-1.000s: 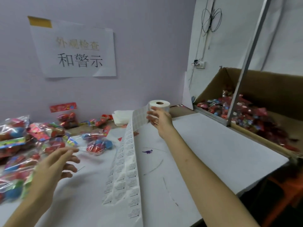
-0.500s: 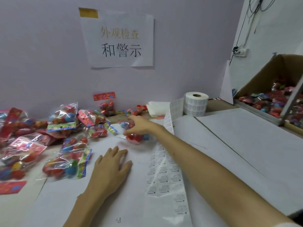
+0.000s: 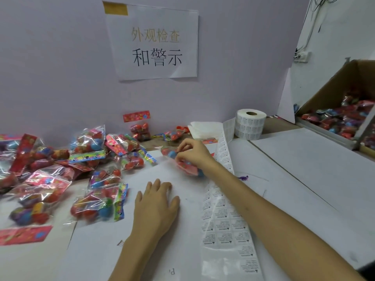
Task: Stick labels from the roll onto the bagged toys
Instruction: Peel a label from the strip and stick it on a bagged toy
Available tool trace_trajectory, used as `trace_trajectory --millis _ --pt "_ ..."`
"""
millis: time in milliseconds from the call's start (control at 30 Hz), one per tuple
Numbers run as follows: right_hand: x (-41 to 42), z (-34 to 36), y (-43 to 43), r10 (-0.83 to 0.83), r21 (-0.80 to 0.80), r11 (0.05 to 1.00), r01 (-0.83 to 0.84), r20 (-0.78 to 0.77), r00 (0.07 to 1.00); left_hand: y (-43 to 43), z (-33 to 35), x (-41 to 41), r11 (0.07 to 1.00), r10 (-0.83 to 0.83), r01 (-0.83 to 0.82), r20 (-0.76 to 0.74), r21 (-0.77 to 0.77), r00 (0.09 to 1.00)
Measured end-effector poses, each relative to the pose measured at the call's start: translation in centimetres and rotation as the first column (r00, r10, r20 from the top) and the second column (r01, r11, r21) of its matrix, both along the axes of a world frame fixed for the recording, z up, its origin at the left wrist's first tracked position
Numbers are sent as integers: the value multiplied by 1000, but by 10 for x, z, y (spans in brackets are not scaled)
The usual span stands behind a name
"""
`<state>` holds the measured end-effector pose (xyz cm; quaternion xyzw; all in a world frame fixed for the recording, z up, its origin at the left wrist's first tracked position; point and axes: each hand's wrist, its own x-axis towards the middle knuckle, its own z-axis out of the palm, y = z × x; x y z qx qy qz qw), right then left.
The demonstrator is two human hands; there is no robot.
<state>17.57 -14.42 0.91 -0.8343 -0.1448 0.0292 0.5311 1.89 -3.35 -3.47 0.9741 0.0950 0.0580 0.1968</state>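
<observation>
Since a second ago the right hand (image 3: 191, 154) is off the label roll (image 3: 250, 124) and now pinches a bagged toy (image 3: 187, 168) with curled fingers, just beside the unrolled label strip (image 3: 223, 220). Nearer, the left hand (image 3: 157, 201) lies flat, fingers straight, on the white bench (image 3: 304, 179).

Label roll (image 3: 250, 124), label strip (image 3: 225, 220), bagged toys (image 3: 97, 207).
The white roll stands on end at the rear, core upward. Its strip of printed labels trails forward, lying flat. Clear bags of red and blue balls lie heaped at left; a separate bag (image 3: 187, 166) lies just beside the strip, gripped by the right hand (image 3: 192, 153).
</observation>
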Motion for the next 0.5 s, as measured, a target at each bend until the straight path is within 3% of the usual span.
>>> trace_trajectory --millis 100,200,333,500 --pt "-10 4 -10 21 166 986 -7 -83 996 -5 3 -1 996 42 -35 92 -83 995" --pt "-21 8 -16 28 320 947 22 -152 988 -11 10 -1 955 142 -75 220 -287 965" --pt "-35 11 -29 118 566 822 63 -277 954 -15 15 1 750 280 -60 234 -659 931" --pt "-48 9 -48 302 648 758 -76 -245 921 -18 26 4 525 311 1 193 -851 931"
